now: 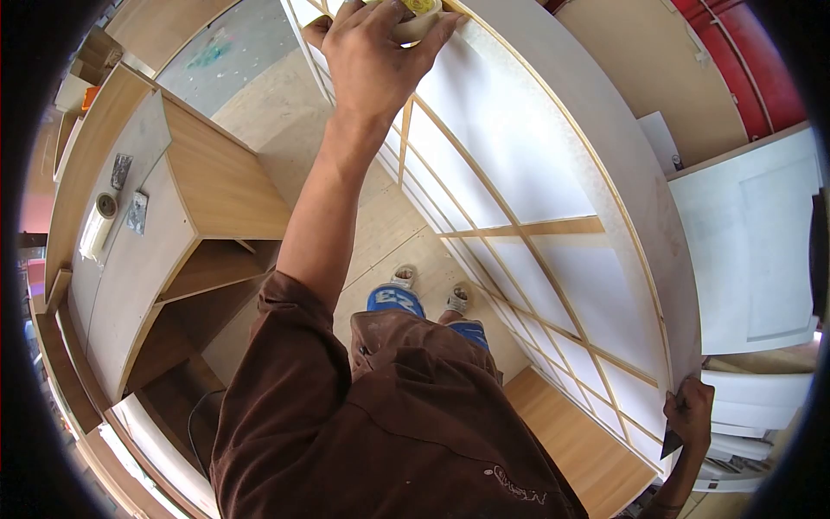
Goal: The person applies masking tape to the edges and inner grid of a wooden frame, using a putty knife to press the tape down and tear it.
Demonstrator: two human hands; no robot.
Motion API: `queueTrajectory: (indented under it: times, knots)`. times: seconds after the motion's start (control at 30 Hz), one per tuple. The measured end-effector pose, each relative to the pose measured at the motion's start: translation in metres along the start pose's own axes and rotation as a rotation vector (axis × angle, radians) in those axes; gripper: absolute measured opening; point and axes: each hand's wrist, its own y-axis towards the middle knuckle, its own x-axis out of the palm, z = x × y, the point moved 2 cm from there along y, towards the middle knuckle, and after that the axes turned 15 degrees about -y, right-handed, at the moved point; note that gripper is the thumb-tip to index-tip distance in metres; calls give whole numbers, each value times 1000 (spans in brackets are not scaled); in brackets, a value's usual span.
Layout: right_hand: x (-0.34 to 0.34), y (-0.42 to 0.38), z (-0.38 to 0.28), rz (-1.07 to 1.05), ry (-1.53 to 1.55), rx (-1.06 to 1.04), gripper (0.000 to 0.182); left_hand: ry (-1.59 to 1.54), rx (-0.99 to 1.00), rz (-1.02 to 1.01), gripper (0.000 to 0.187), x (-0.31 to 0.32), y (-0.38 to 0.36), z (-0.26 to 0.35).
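Note:
A tall white panel (536, 156) with a grid of light wooden strips stands tilted in front of the body. At the top, my left hand (372, 52) is closed round a roll of yellowish tape (421, 7) against the panel's upper edge. Low on the right, my right hand (689, 411) is closed beside the panel's pale outer edge. From under it sticks a dark, pointed, flat piece (670, 444), whose other end is hidden in the fingers.
On the left is a wooden cabinet (225, 186) with open shelves; a tape roll (105, 208) lies on its pale top. White door panels (752, 233) lean at the right. A wooden board (571, 432) lies by the panel's foot, near the person's shoes (403, 276).

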Motion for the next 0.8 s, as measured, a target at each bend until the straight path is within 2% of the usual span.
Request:
queueTrajectory:
  times: [0.17, 0.23, 0.33, 0.43, 0.53, 0.8]
  knots:
    - [2, -2, 1, 19, -61, -8, 34, 41, 3, -19, 43, -1, 1, 1]
    - [3, -3, 2, 25, -69, -7, 34, -66, -58, 19, 45, 2, -1, -4]
    - [2, -3, 2, -11, -52, 34, 33, 76, 8, -19, 45, 0, -1, -3]
    - [2, -3, 1, -8, -38, 39, 33, 14, -3, -2, 45, 1, -1, -4]
    - [2, -1, 0, -8, -28, 23, 32, 103, -18, -40, 43, 0, 3, 6]
    - [1, 2, -2, 6, -48, 2, 33, 83, 8, -44, 45, 3, -3, -5]
